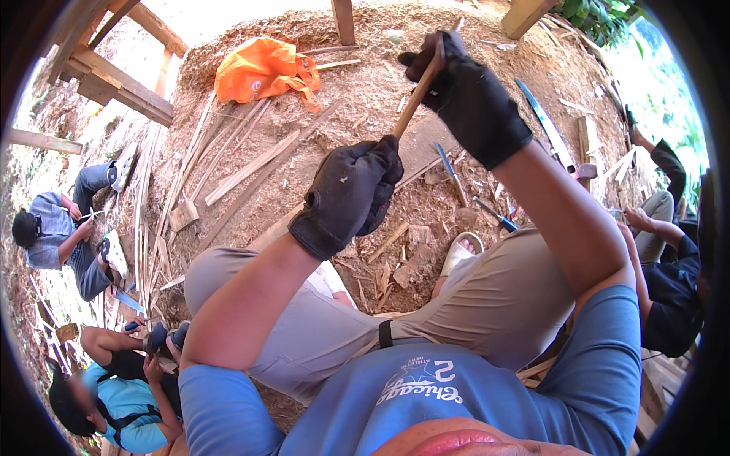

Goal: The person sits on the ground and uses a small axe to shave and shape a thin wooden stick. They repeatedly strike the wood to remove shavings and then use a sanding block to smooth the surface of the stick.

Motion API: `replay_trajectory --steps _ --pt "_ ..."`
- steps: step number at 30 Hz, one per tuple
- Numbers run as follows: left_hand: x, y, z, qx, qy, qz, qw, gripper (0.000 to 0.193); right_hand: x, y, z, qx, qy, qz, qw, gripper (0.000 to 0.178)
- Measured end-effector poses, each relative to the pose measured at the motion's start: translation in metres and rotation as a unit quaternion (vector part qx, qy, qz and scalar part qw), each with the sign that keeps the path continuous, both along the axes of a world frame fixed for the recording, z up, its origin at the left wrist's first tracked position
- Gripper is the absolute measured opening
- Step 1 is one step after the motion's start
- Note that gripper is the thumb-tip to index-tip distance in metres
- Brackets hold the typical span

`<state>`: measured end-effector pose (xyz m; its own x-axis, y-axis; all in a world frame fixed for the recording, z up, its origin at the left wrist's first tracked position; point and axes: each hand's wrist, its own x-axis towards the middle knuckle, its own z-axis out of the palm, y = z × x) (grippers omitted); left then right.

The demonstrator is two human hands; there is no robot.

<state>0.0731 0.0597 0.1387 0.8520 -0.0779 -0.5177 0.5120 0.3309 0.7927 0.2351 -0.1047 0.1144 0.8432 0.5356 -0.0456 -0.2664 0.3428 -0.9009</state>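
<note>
A thin wooden stick (415,104) slants up and to the right in front of me, held clear of the ground. My left hand (346,194), in a black glove, is closed round its lower end. Higher along it, the black-gloved fingers of my right hand (477,106) wrap about the stick near its upper tip. Part of the stick is hidden by the gloves. Beneath my hands lie a narrow blade with a wooden handle (452,175) and a tool with a blue part (506,223), among wood shavings.
An orange bag (262,70) and long wood strips (255,167) lie ahead and left. A long blade (544,121) rests at the right. Wooden posts (344,23) stand ahead. Two people (57,224) sit at the left; another person (673,292) sits close at my right.
</note>
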Motion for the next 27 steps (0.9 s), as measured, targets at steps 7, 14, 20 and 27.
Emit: replay_trajectory --steps 7,14,20,27 --pt "0.001 0.005 -0.008 -0.088 -0.031 0.023 0.995 0.03 -0.056 0.021 0.011 -0.017 0.036 0.047 0.998 0.028" --pt "0.003 -0.005 0.011 -0.036 0.006 0.029 0.999 0.031 0.008 -0.018 0.02 -0.095 -0.206 0.019 0.974 0.035" --pt "0.001 -0.006 0.006 0.035 -0.018 -0.003 0.999 0.037 0.019 -0.023 0.009 -0.016 -0.083 -0.008 0.996 0.03" --pt "0.014 -0.008 -0.01 0.086 -0.078 0.067 0.991 0.029 -0.065 0.024 -0.002 0.003 0.083 0.036 0.996 0.026"
